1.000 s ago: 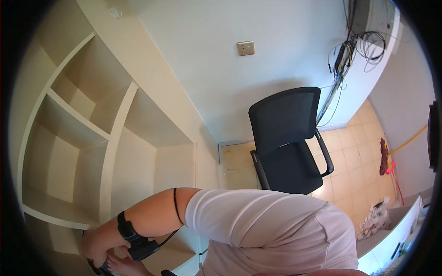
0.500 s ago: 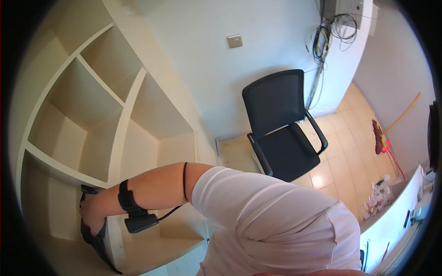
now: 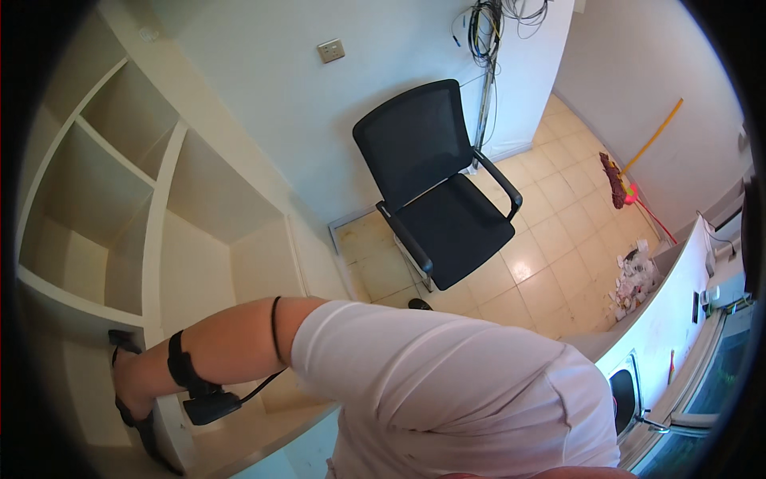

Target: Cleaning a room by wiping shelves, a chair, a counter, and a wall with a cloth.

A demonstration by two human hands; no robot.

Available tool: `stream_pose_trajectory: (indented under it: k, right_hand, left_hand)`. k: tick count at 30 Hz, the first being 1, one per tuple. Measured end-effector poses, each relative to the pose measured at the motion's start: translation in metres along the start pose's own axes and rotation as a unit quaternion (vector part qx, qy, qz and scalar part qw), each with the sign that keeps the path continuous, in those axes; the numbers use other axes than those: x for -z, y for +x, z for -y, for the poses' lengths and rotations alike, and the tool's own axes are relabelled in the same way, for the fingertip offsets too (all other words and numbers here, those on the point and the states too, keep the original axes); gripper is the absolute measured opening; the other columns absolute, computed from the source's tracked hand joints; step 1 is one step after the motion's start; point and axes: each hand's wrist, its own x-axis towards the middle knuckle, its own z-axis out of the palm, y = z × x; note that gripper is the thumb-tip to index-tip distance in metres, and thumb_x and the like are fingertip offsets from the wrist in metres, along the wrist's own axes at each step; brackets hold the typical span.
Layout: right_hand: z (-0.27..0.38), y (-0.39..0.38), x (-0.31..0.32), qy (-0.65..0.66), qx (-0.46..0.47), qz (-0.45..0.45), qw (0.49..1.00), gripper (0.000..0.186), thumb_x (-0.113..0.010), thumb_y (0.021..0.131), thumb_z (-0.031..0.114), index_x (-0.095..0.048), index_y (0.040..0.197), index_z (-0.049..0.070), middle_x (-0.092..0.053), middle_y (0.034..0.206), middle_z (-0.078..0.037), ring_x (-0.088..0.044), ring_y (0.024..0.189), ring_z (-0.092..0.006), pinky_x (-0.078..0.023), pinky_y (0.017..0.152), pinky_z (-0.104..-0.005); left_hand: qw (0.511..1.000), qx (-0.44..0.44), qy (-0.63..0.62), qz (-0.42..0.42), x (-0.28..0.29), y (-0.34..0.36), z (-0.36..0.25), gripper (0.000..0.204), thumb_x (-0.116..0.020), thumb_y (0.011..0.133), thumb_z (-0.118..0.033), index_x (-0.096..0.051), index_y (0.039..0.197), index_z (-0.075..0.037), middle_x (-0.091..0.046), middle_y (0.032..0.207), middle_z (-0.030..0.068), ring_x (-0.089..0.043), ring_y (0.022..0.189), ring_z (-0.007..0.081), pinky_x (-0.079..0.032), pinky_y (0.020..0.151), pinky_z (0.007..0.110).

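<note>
My right arm reaches across to the left, where my right hand (image 3: 134, 385) is at the lower left compartment of a cream built-in shelf (image 3: 152, 239). The fingers are wrapped over a dark cloth (image 3: 148, 441), partly hidden by the hand. Its lower part hangs along the upright divider's edge, and another bit shows above the wrist. A black strap with a small black box (image 3: 211, 409) sits on the forearm. My left hand is out of view.
A black mesh office chair (image 3: 455, 227) stands on the tiled floor by the wall. Further right are a mop (image 3: 614, 180), a heap of litter (image 3: 636, 279) and a white panel (image 3: 662, 319) near a window. Cables (image 3: 484, 40) hang on the wall.
The view has shifted, so the chair, shelf and wall sit further left and more of the window side shows. My right hand still holds the cloth at the shelf divider.
</note>
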Motion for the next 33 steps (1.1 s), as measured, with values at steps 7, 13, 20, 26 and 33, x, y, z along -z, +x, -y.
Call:
stream_pose_trajectory:
  k: [7,13,20,26,33]
  right_hand:
    - [0.042,-0.075,0.002,-0.01,0.053,-0.029,0.998,0.036,-0.054,0.087,0.035,-0.076,0.1,0.01,-0.068,0.109,-0.014,-0.059,0.113,-0.0337,-0.043,0.088,-0.0535]
    - [0.072,-0.04,0.005,-0.046,0.067,-0.022,0.996,0.048,-0.048,0.096,0.041,-0.062,0.131,0.012,-0.056,0.129,-0.017,-0.052,0.123,-0.0339,-0.042,0.093,-0.0549]
    - [0.084,0.035,-0.026,-0.071,0.043,0.012,0.996,0.054,-0.041,0.097,0.043,-0.054,0.142,0.015,-0.05,0.142,-0.019,-0.048,0.132,-0.0371,-0.039,0.101,-0.0621]
    - [0.075,0.049,-0.024,-0.018,0.039,0.014,0.999,0.056,-0.044,0.096,0.046,-0.052,0.145,0.019,-0.044,0.149,-0.019,-0.041,0.137,-0.0397,-0.033,0.103,-0.0664]
    - [0.075,-0.036,-0.01,-0.021,0.118,0.021,0.993,0.049,-0.048,0.095,0.039,-0.061,0.135,0.014,-0.046,0.148,-0.018,-0.042,0.138,-0.0358,-0.038,0.103,-0.0566]
  left_hand:
    - [0.996,-0.009,0.086,-0.012,0.017,-0.014,0.004,0.058,-0.076,0.09,-0.035,-0.057,0.134,-0.002,-0.054,0.136,0.0241,-0.061,0.11,0.0334,-0.053,0.093,0.043]
    - [0.995,0.037,0.096,0.012,0.022,-0.016,0.021,0.051,-0.068,0.09,-0.042,-0.06,0.132,-0.014,-0.045,0.144,0.0308,-0.056,0.118,0.0459,-0.05,0.087,0.049]
    - [0.997,0.049,0.059,0.023,0.01,-0.04,0.012,0.049,-0.071,0.087,-0.038,-0.061,0.132,-0.019,-0.044,0.146,0.0306,-0.059,0.114,0.04,-0.05,0.086,0.045]
    - [0.997,0.043,0.061,0.015,0.01,-0.029,-0.003,0.045,-0.069,0.091,-0.034,-0.061,0.132,-0.019,-0.045,0.145,0.0307,-0.06,0.116,0.0392,-0.052,0.085,0.042]
    - [0.998,0.03,0.048,0.021,0.02,-0.02,-0.007,0.044,-0.07,0.091,-0.034,-0.061,0.131,-0.019,-0.045,0.145,0.0303,-0.061,0.117,0.0387,-0.053,0.085,0.041]
